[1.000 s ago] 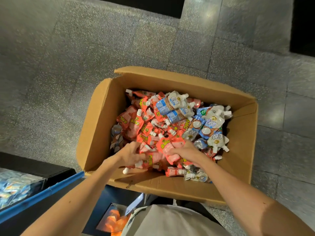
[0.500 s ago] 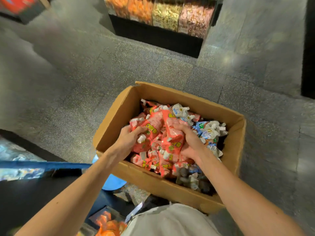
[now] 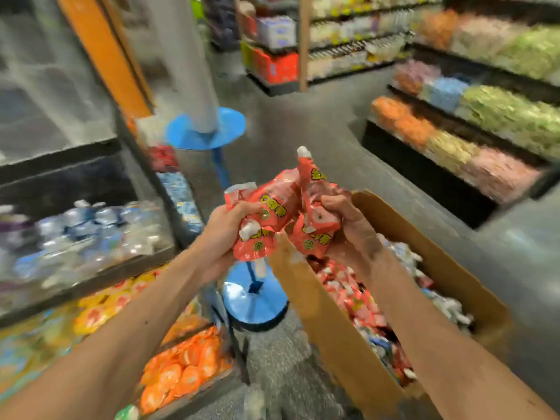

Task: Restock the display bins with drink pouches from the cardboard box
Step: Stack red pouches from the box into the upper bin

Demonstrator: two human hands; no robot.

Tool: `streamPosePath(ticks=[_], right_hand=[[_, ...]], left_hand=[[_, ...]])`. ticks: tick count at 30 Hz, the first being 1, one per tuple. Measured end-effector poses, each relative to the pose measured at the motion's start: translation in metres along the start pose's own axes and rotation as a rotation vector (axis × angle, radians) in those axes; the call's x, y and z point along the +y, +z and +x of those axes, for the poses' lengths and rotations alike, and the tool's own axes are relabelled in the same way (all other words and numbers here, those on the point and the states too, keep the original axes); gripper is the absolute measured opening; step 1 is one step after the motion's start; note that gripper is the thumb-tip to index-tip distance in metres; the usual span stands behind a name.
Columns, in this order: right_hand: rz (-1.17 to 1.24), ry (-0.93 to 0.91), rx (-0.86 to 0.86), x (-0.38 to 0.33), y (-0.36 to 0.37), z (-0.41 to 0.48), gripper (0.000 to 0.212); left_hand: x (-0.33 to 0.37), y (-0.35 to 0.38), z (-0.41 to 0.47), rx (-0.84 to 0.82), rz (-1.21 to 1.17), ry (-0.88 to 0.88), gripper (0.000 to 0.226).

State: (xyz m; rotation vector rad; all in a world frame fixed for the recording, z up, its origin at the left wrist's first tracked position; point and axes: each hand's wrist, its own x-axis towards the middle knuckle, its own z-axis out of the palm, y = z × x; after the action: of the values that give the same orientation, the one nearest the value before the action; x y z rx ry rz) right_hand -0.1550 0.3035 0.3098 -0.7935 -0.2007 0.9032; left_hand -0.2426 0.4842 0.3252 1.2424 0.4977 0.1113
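Observation:
Both hands hold one bundle of red drink pouches (image 3: 281, 207) with white caps, lifted above the left wall of the cardboard box (image 3: 436, 256). My left hand (image 3: 221, 234) grips the bundle's left side; my right hand (image 3: 348, 225) grips its right side. Inside the box lie more red pouches (image 3: 351, 292) and several white-and-blue pouches (image 3: 448, 307). Display bins stand to the left: one with blue-and-white pouches (image 3: 91, 234), one with orange pouches (image 3: 185, 365), one with yellow pouches (image 3: 103, 307).
A blue round stand (image 3: 254, 301) sits on the grey floor between bins and box, with a blue disc and a grey column (image 3: 188, 56) above it. Shelves of coloured packets (image 3: 472, 128) line the right and back. An orange post (image 3: 103, 53) rises at left.
Both hands have lifted a bundle of red pouches out of the box and up over its left wall. The view has swung up and left toward the display bins.

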Motion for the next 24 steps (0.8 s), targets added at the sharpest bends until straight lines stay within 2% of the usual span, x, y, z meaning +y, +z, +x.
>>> streamPosePath(ticks=[4, 6, 9, 10, 15, 18, 24], right_hand=[[-0.21, 0.088, -0.299, 0.025, 0.098, 0.021, 0.04], [-0.29, 0.111, -0.39, 0.047, 0.15, 0.031, 0.037], [-0.392, 0.145, -0.464, 0.091, 0.23, 0.053, 0.068], [-0.432, 0.15, -0.524, 0.109, 0.259, 0.058, 0.07], [-0.546, 0.105, -0.782, 0.205, 0.396, 0.068, 0.048], [-0.575, 0.145, -0.903, 0.268, 0.476, 0.068, 0.032], [-0.62, 0.253, -1.052, 0.35, 0.586, 0.079, 0.039]], left_hand=[[0.05, -0.081, -0.075, 0.155, -0.009, 0.173, 0.009], [0.071, -0.124, -0.117, 0.237, -0.018, 0.22, 0.01], [0.093, -0.199, -0.184, 0.35, -0.019, 0.257, 0.014], [0.099, -0.227, -0.207, 0.381, -0.016, 0.258, 0.014], [0.119, -0.351, -0.317, 0.471, -0.046, 0.212, 0.018], [0.138, -0.419, -0.383, 0.514, -0.074, 0.215, 0.017], [0.173, -0.524, -0.456, 0.516, -0.151, 0.186, 0.004]])
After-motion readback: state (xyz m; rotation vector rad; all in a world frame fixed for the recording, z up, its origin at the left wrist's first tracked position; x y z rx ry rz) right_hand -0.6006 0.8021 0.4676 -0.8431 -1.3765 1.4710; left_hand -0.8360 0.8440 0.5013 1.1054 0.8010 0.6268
